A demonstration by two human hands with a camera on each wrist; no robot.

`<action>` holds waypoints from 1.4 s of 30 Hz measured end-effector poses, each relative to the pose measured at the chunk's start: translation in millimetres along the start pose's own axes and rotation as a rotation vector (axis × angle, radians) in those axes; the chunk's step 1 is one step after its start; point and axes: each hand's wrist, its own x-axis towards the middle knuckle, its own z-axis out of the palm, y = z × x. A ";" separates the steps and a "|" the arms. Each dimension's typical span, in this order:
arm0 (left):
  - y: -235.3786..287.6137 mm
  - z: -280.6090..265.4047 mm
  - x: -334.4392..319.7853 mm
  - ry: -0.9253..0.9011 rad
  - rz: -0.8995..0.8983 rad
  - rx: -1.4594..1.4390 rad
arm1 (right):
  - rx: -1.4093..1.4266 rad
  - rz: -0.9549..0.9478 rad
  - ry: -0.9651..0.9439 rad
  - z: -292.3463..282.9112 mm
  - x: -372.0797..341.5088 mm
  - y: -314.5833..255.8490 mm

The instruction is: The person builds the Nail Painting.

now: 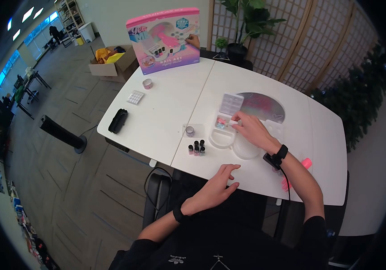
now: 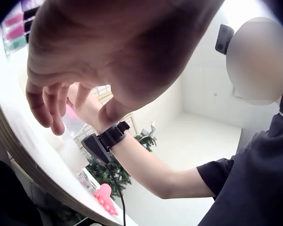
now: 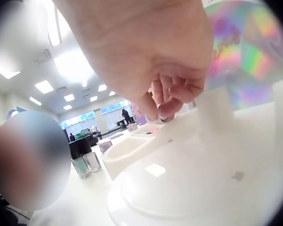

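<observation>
My right hand [image 1: 252, 128] is over the white compartment tray [image 1: 222, 139], beside a small section with pink and blue bits [image 1: 221, 121]. In the right wrist view, the fingers of my right hand [image 3: 155, 56] are curled, with thumb and fingertips close together; whether anything small is between them is hidden. A clear lid [image 1: 231, 103] stands raised behind the bits. My left hand [image 1: 213, 191], empty, hovers at the table's front edge with loosely bent fingers. Left of the tray, several dark-capped polish bottles [image 1: 196, 148] stand grouped near a small round jar [image 1: 189, 131].
An iridescent plate [image 1: 262, 107] lies behind the tray. Pink items [image 1: 307, 163] are beside and under my right forearm. Farther left are a black case [image 1: 118, 121], a white bead-like pack [image 1: 135, 97] and another jar [image 1: 147, 83]. A nail art box [image 1: 166, 42] stands at the back.
</observation>
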 end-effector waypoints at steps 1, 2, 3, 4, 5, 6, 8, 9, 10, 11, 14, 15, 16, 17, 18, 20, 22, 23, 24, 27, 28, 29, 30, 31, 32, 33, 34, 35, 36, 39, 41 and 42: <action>0.4 -1.1 -0.3 0.002 -0.002 0.002 | -0.013 -0.007 -0.014 1.9 4.2 -1.1; 2.2 -2.3 -0.3 0.003 -0.003 0.004 | -0.026 -0.014 -0.028 3.5 7.6 -1.6; 3.3 -3.3 0.1 0.005 -0.003 0.006 | -0.041 -0.021 -0.042 5.0 9.7 -1.3; 3.2 -4.2 0.4 0.002 -0.002 0.004 | -0.046 -0.029 -0.047 8.3 10.8 1.7; 3.1 -5.2 0.6 -0.001 -0.001 0.002 | -0.053 -0.036 -0.053 13.1 12.1 6.4; 3.0 -5.8 1.1 -0.004 0.002 0.000 | -0.059 -0.043 -0.057 15.5 13.0 9.4; 1.5 -5.8 2.8 -0.009 -0.005 -0.008 | -0.083 -0.038 -0.077 14.4 15.0 8.1; 0.3 -5.4 3.1 -0.011 -0.009 -0.011 | -0.094 -0.035 -0.087 14.3 15.3 7.7; -1.8 -4.6 2.8 -0.014 -0.005 -0.012 | -0.095 -0.043 -0.098 14.6 15.8 9.2; -4.0 -4.0 2.3 -0.016 -0.002 -0.011 | -0.094 -0.052 -0.109 14.0 17.3 11.2; -3.9 -4.6 1.5 -0.020 -0.002 -0.009 | -0.085 -0.042 -0.150 9.8 21.1 7.8; -2.9 -4.7 1.5 -0.021 -0.002 -0.008 | -0.081 -0.032 -0.165 8.3 21.3 6.2; -1.6 -5.1 1.4 -0.021 -0.003 -0.007 | -0.083 -0.035 -0.176 8.2 21.6 7.4; 0.2 -6.2 1.1 -0.020 -0.002 -0.005 | -0.086 -0.038 -0.186 8.6 22.3 9.3; 1.6 -7.2 0.7 -0.019 -0.002 -0.002 | -0.088 -0.043 -0.196 8.9 23.3 10.2; 2.9 -7.3 -0.4 -0.014 0.006 -0.001 | -0.138 -0.056 -0.175 10.2 23.0 9.1; 4.2 -7.6 -1.8 -0.010 0.023 0.008 | -0.165 -0.093 -0.134 12.9 21.7 7.9; 4.8 -8.3 -2.7 -0.009 0.035 0.016 | -0.168 -0.124 -0.103 14.9 20.8 7.4; 5.8 -9.8 -3.6 -0.007 0.049 0.025 | -0.171 -0.156 -0.072 16.4 20.6 6.8; 24.1 -22.8 -10.9 0.034 0.047 0.032 | -0.222 -0.149 -0.042 18.2 21.1 5.6; 30.4 -29.9 -13.4 0.067 0.052 0.041 | -0.219 -0.153 -0.050 18.5 21.9 7.3; 36.4 -38.9 -16.1 0.099 0.056 0.051 | -0.216 -0.157 -0.058 19.2 22.3 10.0; 38.8 -47.8 -18.2 0.131 0.059 0.060 | -0.212 -0.160 -0.067 20.0 22.1 11.6; 36.7 -55.9 -19.3 0.186 0.095 0.055 | -0.216 -0.165 -0.067 20.2 21.5 11.4; 37.8 -64.8 -20.5 0.251 0.113 0.050 | -0.219 -0.170 -0.066 19.8 21.0 10.5; 36.4 -74.9 -20.3 0.305 0.116 0.069 | -0.224 -0.176 -0.066 18.9 21.0 9.3; 33.3 -85.1 -18.9 0.360 0.119 0.087 | -0.237 -0.185 -0.060 18.3 20.1 8.3; 29.8 -95.3 -16.0 0.417 0.114 0.111 | -0.250 -0.194 -0.053 17.7 19.0 7.2; 22.2 -106.0 -11.4 0.476 0.117 0.121 | -0.264 -0.203 -0.045 16.5 18.6 6.0; -4.1 -136.3 4.3 0.530 0.023 0.225 | -0.255 -0.219 -0.039 13.6 17.6 2.7; -21.0 -151.2 14.7 0.511 -0.066 0.257 | -0.245 -0.199 -0.041 10.7 17.5 -0.9; -31.9 -156.1 19.4 0.498 -0.037 0.341 | -0.240 -0.188 -0.042 9.1 17.6 -2.0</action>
